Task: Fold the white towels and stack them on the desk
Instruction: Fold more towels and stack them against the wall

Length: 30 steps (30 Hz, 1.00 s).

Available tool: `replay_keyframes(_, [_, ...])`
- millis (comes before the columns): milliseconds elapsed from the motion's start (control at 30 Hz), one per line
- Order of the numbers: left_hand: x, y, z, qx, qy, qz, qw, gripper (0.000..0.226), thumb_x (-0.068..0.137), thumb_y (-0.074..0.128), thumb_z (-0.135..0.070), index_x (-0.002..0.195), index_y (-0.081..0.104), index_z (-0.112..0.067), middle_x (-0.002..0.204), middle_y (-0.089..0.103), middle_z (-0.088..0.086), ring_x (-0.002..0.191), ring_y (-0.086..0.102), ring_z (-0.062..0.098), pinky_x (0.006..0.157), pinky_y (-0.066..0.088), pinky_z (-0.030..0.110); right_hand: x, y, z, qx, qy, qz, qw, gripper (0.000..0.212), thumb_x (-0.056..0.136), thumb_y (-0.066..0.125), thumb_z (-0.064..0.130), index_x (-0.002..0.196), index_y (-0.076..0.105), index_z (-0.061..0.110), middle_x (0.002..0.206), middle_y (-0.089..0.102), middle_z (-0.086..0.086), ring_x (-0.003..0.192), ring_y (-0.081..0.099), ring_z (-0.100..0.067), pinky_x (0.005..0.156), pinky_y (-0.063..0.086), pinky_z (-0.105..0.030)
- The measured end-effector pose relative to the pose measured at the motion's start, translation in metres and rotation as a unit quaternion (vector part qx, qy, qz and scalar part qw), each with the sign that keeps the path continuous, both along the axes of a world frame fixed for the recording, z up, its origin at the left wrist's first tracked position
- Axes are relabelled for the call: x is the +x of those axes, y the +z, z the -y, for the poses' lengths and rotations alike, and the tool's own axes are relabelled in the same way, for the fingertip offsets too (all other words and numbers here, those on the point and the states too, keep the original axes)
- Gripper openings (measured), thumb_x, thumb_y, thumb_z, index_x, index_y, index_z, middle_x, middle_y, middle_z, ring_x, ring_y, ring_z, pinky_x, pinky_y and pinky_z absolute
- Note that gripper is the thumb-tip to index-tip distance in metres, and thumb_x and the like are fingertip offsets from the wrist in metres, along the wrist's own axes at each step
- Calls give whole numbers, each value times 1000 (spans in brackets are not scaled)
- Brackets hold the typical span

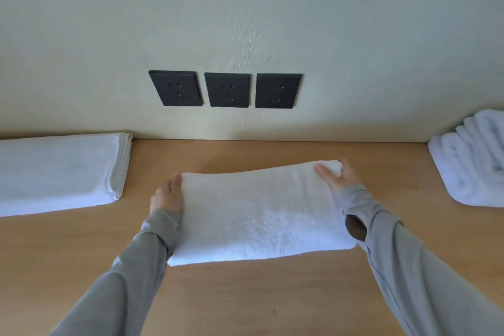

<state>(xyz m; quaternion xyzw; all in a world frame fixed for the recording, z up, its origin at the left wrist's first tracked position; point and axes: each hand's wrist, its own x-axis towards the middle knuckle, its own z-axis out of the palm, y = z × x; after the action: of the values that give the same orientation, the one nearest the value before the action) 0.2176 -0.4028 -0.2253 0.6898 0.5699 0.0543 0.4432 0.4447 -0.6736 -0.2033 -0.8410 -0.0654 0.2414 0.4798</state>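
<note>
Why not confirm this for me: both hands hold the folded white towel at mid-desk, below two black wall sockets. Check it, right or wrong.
Wrong on the count. The head view shows three black wall sockets, not two. The rest stands: left hand and right hand hold the folded white towel at mid-desk.

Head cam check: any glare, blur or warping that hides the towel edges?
Head view: soft, even light, no glare; the middle towel is sharp, both hands clear. Wide-angle warping bows the desk edge and tilts the sockets; the right pile is cropped, slightly soft.
</note>
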Motion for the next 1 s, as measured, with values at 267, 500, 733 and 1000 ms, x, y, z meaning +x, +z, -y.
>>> replay_keyframes(267, [11,-14,-1,34,30,-10,999,61,98,30,-50,126,54,-1,126,55,26,117,47,43,98,33,41,9,-24,-13,-30,-11,-26,999,74,88,60,37,144,24,6,137,43,-17,108,44,-21,86,28,-24])
replay_keyframes(500, [-6,-5,4,-47,15,129,990,55,70,72,-56,105,48,-20,91,62,1,77,62,20,57,46,27,7,-21,-10,-60,1,-15,998,68,88,60,34,140,28,3,129,49,-20,94,40,-18,80,28,-20])
replay_keyframes(733, [16,-9,-1,42,-37,-15,998,46,87,51,-55,112,44,-16,98,58,14,85,55,35,72,39,35,16,-32,-15,-102,-16,2,995,70,87,58,45,135,32,2,114,52,-14,94,46,-23,86,32,-29])
replay_keyframes(1000, [45,24,113,388,-341,-76,853,61,94,22,-52,146,33,-22,153,32,10,142,26,31,112,22,54,-19,2,-41,-327,78,318,887,51,94,46,30,139,37,10,148,33,-15,133,33,-33,105,29,-49])
